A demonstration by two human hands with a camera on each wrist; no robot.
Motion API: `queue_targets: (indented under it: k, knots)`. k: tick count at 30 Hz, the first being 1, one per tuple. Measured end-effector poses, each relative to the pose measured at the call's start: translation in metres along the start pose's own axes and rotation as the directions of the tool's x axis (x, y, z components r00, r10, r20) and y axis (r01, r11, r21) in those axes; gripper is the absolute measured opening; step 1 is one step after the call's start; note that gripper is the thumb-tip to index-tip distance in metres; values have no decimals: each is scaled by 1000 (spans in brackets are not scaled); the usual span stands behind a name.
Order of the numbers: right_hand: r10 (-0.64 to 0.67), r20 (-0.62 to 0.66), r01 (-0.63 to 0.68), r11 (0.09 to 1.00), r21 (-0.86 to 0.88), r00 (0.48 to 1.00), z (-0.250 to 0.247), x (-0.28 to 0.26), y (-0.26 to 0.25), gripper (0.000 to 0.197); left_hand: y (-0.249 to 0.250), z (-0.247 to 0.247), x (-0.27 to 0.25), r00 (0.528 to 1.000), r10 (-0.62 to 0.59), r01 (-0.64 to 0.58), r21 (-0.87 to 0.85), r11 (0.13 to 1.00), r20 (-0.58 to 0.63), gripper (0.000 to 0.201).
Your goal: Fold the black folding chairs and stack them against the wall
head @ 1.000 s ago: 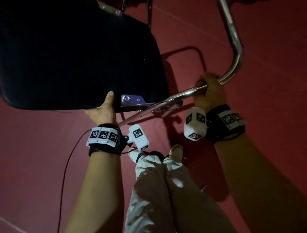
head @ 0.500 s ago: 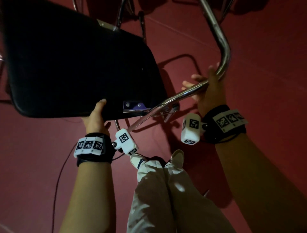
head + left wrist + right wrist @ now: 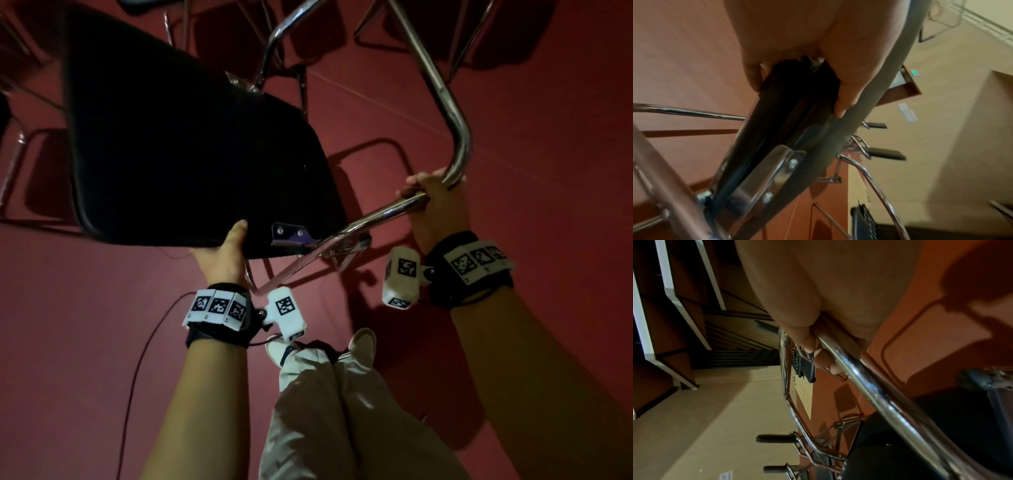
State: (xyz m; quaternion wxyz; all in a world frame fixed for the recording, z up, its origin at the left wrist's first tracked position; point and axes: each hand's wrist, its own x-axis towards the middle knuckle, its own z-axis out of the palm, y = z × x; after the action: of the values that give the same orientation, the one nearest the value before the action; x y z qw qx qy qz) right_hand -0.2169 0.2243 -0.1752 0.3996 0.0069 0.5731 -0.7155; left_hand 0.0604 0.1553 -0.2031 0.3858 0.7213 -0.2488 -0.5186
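Left hand: because the seat must swing toward the frame to fold, the left hand (image 3: 224, 258) grips the near edge of the black seat (image 3: 191, 154), thumb lying on the upper face and fingers curled under it; the left wrist view shows the edge pinched between thumb and fingers.
Right hand: the right hand (image 3: 435, 202) is wrapped around the chrome tube (image 3: 383, 214) just before its bend, fingers closed fully around the metal, I think to keep the frame steady while the seat turns.
Chair: the chair is in front of the person, seat tilted, one side much higher than the other, so it looks partly folded and not yet flat; I cannot tell if its feet touch the floor.
Bracket: a small metal bracket (image 3: 291, 233) joins the seat to the tube, between the two hands; it is probably the pivot, and fingers close to it could be caught.
Place: the red floor (image 3: 85, 342) is below, and other chairs (image 3: 27, 144) with chrome legs stand at the far side and far left.
Wall: a pale wall (image 3: 941, 146) appears in the wrist views, with several black-tipped chair frames near it.
Judgement: folding seems in progress; carrying to the wall is not yet done.
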Motion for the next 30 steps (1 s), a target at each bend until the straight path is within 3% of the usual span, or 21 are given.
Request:
queue_targets:
  k: [3, 9, 13, 16, 19, 23, 27, 30]
  knots:
    - [-33, 42, 33, 999, 15, 999, 3, -6, -8, 27, 8, 17, -3, 993, 115, -112, 71, 991, -34, 63]
    - [-110, 147, 113, 993, -14, 983, 11, -20, -23, 17, 27, 47, -26, 976, 213, -182, 354, 917, -49, 98]
    - [-23, 260, 55, 992, -115, 965, 21, -39, -43, 17, 38, 64, -51, 967, 256, -223, 477, 850, -5, 112]
    - [174, 335, -105, 971, -215, 926, 27, -42, -66, 52, 42, 59, -61, 954, 285, -296, 482, 825, 98, 110]
    - [222, 253, -160, 957, -243, 942, 24, -38, -81, 68, 45, 51, -63, 949, 277, -315, 418, 852, 151, 101]
    - [187, 249, -79, 918, -390, 950, 19, -40, -85, 49, 59, 50, -65, 958, 230, -277, 341, 898, 170, 103]
    - [104, 290, 42, 889, -456, 951, 27, -44, -96, 17, 69, 41, -62, 925, 249, -308, 185, 933, 288, 63]
    - [148, 317, 30, 869, -493, 937, 30, -48, -103, 11, 71, 40, -61, 924, 250, -320, 228, 920, 290, 72]
